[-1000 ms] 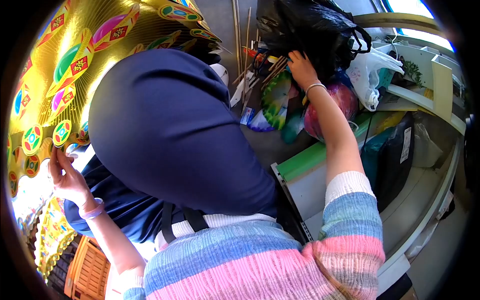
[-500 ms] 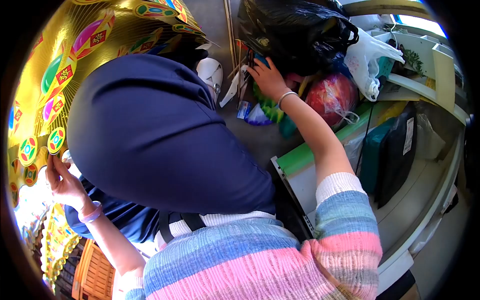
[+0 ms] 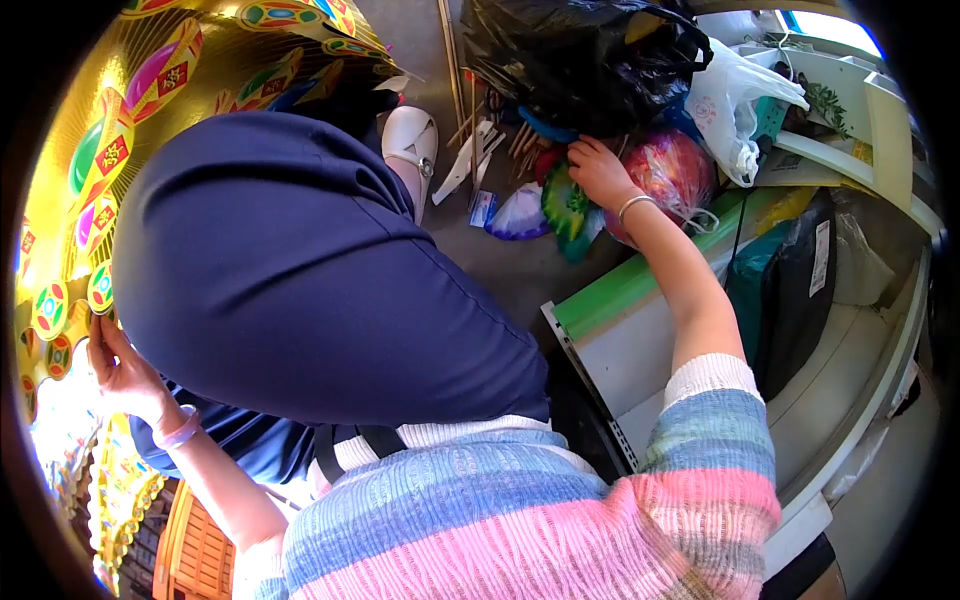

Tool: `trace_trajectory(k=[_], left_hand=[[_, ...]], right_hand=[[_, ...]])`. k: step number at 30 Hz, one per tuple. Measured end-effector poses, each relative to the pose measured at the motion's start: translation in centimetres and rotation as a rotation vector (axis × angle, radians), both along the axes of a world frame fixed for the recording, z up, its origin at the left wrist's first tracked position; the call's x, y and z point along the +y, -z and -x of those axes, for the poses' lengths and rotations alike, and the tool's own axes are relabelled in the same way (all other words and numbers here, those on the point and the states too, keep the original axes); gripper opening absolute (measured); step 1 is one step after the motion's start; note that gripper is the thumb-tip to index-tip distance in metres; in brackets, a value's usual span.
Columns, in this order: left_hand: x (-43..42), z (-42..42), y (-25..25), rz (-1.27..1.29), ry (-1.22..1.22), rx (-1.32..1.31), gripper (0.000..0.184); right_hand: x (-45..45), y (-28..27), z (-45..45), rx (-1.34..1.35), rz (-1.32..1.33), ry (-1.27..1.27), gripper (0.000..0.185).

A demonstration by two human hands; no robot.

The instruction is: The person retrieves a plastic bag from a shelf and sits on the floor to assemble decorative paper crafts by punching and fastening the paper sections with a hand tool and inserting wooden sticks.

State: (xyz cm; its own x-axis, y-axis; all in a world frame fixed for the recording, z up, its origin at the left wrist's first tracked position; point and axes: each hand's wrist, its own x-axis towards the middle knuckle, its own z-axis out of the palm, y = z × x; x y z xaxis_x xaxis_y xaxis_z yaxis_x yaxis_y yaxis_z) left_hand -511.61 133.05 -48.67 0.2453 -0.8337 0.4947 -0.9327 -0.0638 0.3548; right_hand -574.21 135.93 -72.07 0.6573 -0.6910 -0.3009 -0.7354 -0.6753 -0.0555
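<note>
My left hand (image 3: 135, 385) is closed at the left, its thumb and fingers pinching the lower edge of a shiny gold foil decoration (image 3: 60, 170) beside a round printed disc (image 3: 101, 288). Over a floor pile, my right hand (image 3: 603, 175) reaches with its fingers bent together. Its fingertips are at a green frilled item (image 3: 565, 205), just below a black plastic bag (image 3: 580, 60); what they grip, if anything, I cannot make out. A red bundle in clear plastic (image 3: 672, 175) is right of this hand. A purple-and-white piece (image 3: 520, 214) lies left of the green item.
A small blue-and-white box (image 3: 483, 208) and thin sticks (image 3: 455, 75) are on the grey floor. A white plastic bag (image 3: 735, 110) hangs at the right, above a green-edged white panel (image 3: 600, 310). My white shoe (image 3: 410, 140) stands near the sticks.
My right hand has moved right and slightly down, away from the sticks, and its spread fingers have come together. More of the green item shows. My left hand stays at the foil edge.
</note>
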Motion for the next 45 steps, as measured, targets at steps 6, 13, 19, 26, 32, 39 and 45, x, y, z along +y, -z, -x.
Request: trace_trajectory(k=[6,13,19,26,32,39,45], left_hand=[[-0.2,0.0,0.1,0.009,0.025,-0.044,0.021],[-0.2,1.9,-0.3,-0.001,0.014,0.01,0.024],[-0.2,3.1,-1.8,-0.083,-0.036,-0.076,0.017],[-0.7,2.5,-1.9,0.004,0.069,-0.037,0.016],[-0.3,1.2,-0.1,0.025,0.037,0.01,0.014],[0.1,2.4,-2.9,0.056,0.004,0.086,0.014],[0.8,2.5,-3.5,0.089,0.008,0.159,0.012]], right_hand=[[0.8,-0.3,0.7,0.033,-0.045,0.137,0.015],[-0.4,3.0,-5.8,0.008,-0.135,0.849,0.031],[-2.5,3.4,-9.4,-0.162,-0.202,1.322,0.041],[0.7,6.9,-10.6,-1.333,-0.491,1.647,0.047],[6.9,-4.1,-9.5,-2.076,-1.31,1.628,0.027],[1.9,-20.8,-6.7,-1.885,-0.69,1.179,0.025],[-9.0,-34.5,-20.2,-1.618,-0.035,0.812,0.01]])
